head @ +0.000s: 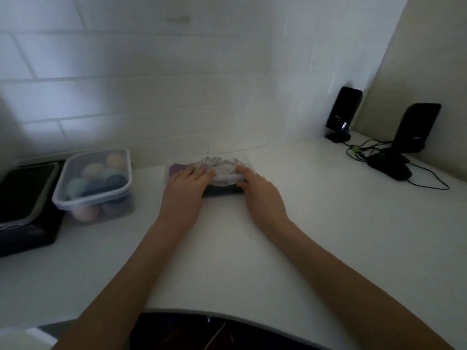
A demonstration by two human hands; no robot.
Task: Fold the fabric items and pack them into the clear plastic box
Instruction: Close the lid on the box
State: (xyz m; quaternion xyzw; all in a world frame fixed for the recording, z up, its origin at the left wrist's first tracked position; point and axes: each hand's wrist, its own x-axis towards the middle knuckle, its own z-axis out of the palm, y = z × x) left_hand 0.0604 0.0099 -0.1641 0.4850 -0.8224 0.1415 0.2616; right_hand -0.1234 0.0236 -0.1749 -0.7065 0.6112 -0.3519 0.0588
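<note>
Hands pressing fabric into the clear box, nearly packed

Fabric [222, 168], pale and bunched, sits in the clear plastic box [169, 173] near the back of the table [328, 210], close to the tiled wall [151, 84]; something purple shows at the box's left end and a dark layer underneath. Left hand [185, 180] lies flat on top with fingers [202, 171] straight, pressing down rather than gripping; right hand [255, 184] looks mostly flat too, thumb at the near edge; can't tell if it's pinching anything.

What could go wrong, I'd guess: the pile sits above the rim, so it could spring back up once the pressure comes off; uneven pushing might skid the light box toward the wall, or undo the folds.

Table is plain white and smooth; dim room; a lidded tub of coloured balls [93, 183] and a dark tray [25, 195] on the left, two black speakers [342, 114] with cables in the right corner.
</note>
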